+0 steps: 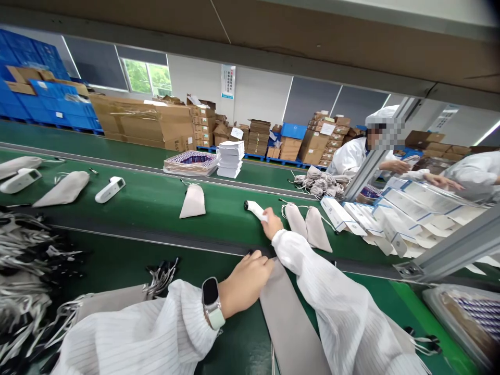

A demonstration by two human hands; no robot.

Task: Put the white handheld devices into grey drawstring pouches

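My right hand is closed around the lower end of a white handheld thermometer with a dark tip, over the green conveyor belt. Nearer to me, my left hand, with a watch on its wrist, has its fingers curled on the top end of a long grey fabric pouch. My fingertips there are partly hidden. Two filled drawstring pouches lie just right of my right hand, and another pouch rests to its left. Farther left on the belt is a second white thermometer.
At left sits a heap of pouches with drawstrings and black cord ends. White folded boxes are piled at right beside a metal post. Across the belt are a paper stack, a battery tray and a co-worker.
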